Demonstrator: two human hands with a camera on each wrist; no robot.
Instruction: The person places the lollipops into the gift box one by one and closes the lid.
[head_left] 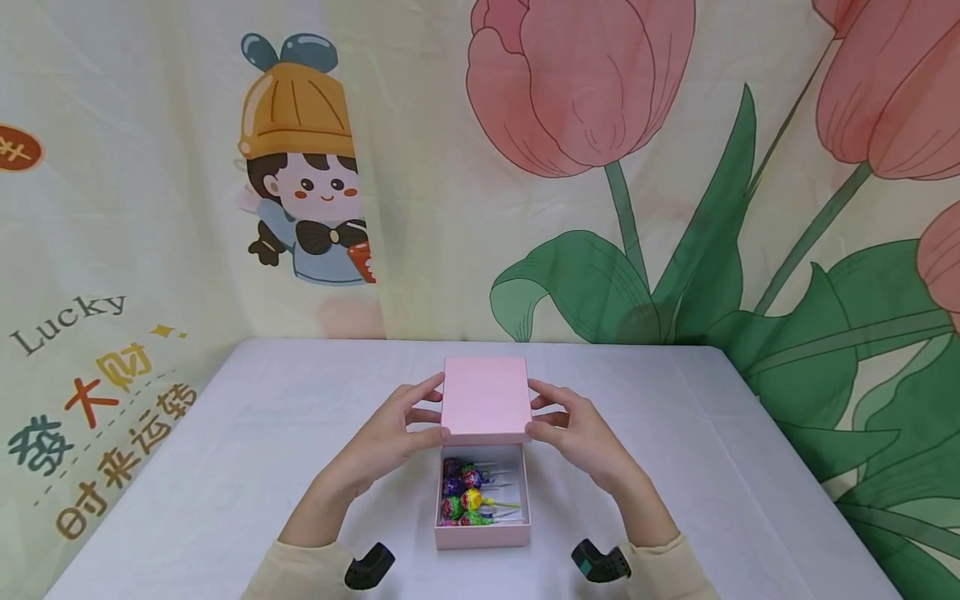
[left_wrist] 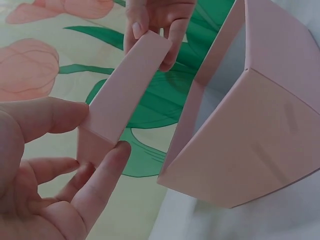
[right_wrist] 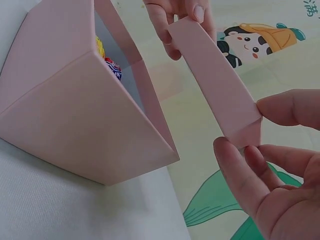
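Both hands hold a pink box lid (head_left: 485, 398) by its left and right sides, raised above the far part of an uncovered pink box (head_left: 482, 537). My left hand (head_left: 390, 433) pinches the lid's left side between thumb and fingers; my right hand (head_left: 576, 433) grips the right side likewise. Several wrapped lollipops (head_left: 471, 500) lie inside the box, sticks pointing right. In the left wrist view the lid (left_wrist: 122, 90) is apart from the box's open rim. The right wrist view shows a lollipop wrapper (right_wrist: 114, 68) just inside the box wall.
The box stands on a table with a white cloth (head_left: 315, 400). A printed curtain (head_left: 427, 167) with tulips and a cartoon figure hangs behind the table. Black wrist cameras (head_left: 370, 567) sit at both cream sleeves.
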